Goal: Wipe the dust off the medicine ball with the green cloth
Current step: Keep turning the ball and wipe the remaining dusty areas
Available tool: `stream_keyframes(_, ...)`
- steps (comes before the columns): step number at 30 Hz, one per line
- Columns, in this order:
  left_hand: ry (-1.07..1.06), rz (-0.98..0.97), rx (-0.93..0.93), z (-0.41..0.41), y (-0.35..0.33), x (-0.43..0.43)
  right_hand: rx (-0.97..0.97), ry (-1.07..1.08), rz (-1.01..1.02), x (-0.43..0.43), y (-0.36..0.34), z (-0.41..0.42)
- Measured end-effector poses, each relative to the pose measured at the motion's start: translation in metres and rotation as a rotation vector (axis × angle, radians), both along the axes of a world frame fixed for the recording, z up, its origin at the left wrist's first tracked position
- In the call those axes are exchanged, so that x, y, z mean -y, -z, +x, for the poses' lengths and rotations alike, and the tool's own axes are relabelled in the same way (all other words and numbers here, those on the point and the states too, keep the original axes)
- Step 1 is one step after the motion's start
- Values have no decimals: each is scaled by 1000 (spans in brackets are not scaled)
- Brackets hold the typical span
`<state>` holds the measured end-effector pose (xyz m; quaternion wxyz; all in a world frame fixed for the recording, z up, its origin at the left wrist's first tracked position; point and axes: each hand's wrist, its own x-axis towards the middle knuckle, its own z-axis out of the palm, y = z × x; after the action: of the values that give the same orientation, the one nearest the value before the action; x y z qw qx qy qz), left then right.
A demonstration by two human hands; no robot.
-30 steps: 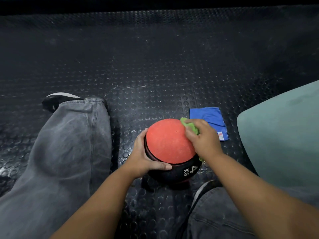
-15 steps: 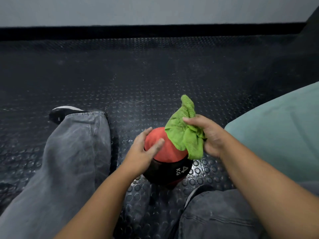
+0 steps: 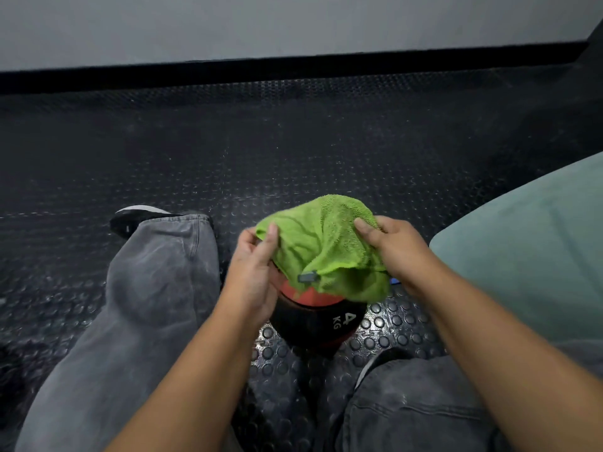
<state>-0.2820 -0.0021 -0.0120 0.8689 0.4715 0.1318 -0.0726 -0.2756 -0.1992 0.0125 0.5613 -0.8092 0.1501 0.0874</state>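
This looks like a gym or workout room. The floor (image 3: 293,151) is black rubber matting covered in raised round studs, spreading out on every side of the ball (image 3: 313,318), a red and black medicine ball printed "4 KG". Far behind the ball the matting meets a black skirting (image 3: 293,68) under a plain grey wall (image 3: 293,24). Right of the ball lies a big teal pad (image 3: 528,256). A person sits on the matting itself, grey jeans (image 3: 146,288) either side of the ball, 1 black trainer (image 3: 130,220) to its left.

L hand (image 3: 257,265) & R hand (image 3: 396,252) each pinch green cloth (image 3: 323,249), spread over med ball (image 3: 321,318) on studded floor (image 3: 293,151).
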Motion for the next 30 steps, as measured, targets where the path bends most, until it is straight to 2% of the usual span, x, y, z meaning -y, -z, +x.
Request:
stream_keyframes(4, -117, 157, 66, 15, -20, -22, 130, -5, -130, 7, -10, 6)
stream_keyframes(6, -144, 224, 97, 20, -32, -31, 150, -148, -136, 8, -21, 5)
stream_keyframes(9, -165, 290, 121, 26, -48, -39, 187, -377, -342, 12, -32, 1)
stream_keyframes(12, -207, 297, 100, 30, -63, -40, 325, -374, -429, 15, -32, 2)
stream_keyframes(15, -207, 316, 137, 34, -77, -40, 371, -307, -292, 21, -31, 7)
stream_keyframes(19, -177, 409, 176, 42, -93, -47, 245, -342, -48, 31, -40, 8)
stream_keyframes(23, -142, 507, 186, 50, -107, -53, 152, -236, 235, 39, -46, 6)
stream_keyframes(25, -22, 572, 167, 53, -113, -61, 161, -122, 362, 44, -48, 10)
stream_keyframes(29, 546, 920, 83, 58, -118, -85, 125, -65, 393, 60, -58, 11)
stream_keyframes(30, 679, 917, 53, 57, -118, -89, 77, -92, 384, 61, -64, 9)
